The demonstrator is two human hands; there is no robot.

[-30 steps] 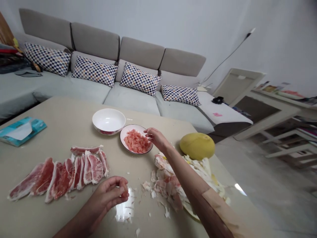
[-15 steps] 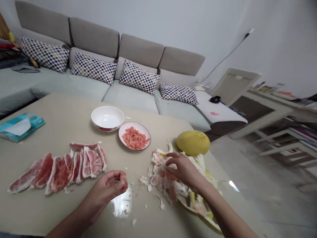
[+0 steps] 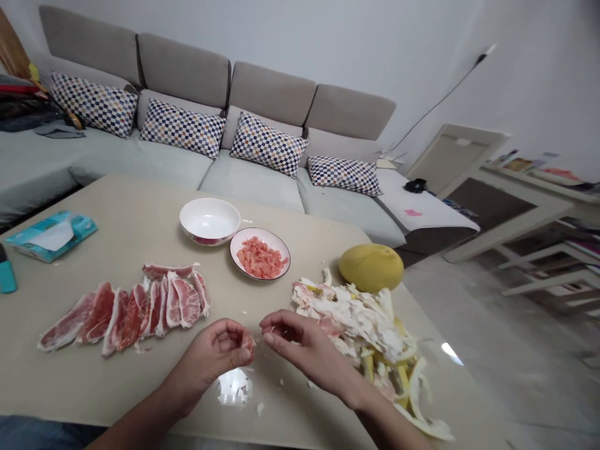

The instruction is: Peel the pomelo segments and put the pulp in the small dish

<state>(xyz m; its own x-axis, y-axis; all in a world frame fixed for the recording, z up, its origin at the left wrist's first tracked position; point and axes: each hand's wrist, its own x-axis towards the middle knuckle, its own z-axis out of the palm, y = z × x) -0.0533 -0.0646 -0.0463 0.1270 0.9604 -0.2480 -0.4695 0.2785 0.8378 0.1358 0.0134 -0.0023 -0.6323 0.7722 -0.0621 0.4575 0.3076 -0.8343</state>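
A small piece of pink pomelo flesh [image 3: 250, 347] is pinched in the fingertips of my left hand [image 3: 213, 356] above the table. Just to its right, my right hand [image 3: 307, 353] curves toward it, thumb and fingers apart and nothing plain to see between them. Left of my hands lie several pink pomelo segments [image 3: 122, 315] in a row, with white membrane on them. Beyond my hands, a dark-rimmed plate [image 3: 235, 255] bears shredded pomelo flesh [image 3: 262, 257]. White membrane and yellow peel [image 3: 360, 319] are heaped behind and beside my right forearm.
A whole yellow pomelo [image 3: 371, 267] rests behind the peel heap. Touching or nearly touching the plate is a white bowl [image 3: 210, 219]. A blue tissue pack [image 3: 51, 234] and a teal-and-black object [image 3: 7, 275] are at the left. Beyond the table [image 3: 135, 194] runs a sofa [image 3: 255, 187].
My right hand has come left, from the peel heap to beside my left hand. The left hand still pinches the pomelo piece. The view has shifted slightly.
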